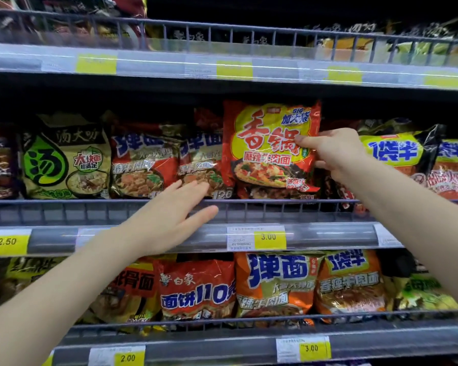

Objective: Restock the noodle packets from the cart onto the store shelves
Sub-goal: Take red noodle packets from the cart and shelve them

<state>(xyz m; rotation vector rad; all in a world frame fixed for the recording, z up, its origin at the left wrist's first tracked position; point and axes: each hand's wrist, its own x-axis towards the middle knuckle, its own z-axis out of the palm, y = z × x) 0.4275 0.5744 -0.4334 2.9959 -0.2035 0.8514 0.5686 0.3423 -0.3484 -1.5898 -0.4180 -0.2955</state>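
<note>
A red and yellow noodle packet (270, 146) stands upright above the middle shelf's wire rail (275, 207), raised higher than its neighbours. My right hand (331, 151) pinches the packet's right edge, thumb on the front. My left hand (169, 217) is open with straight fingers, reaching toward the brown and red packets (143, 162) left of it; its fingertips lie near the rail in front of one packet. The cart is out of view.
The middle shelf holds a green and cream packet (64, 159) at left and yellow-blue packets (397, 151) at right. The lower shelf (249, 323) carries orange and red packets. An upper shelf (222, 67) with price tags runs overhead.
</note>
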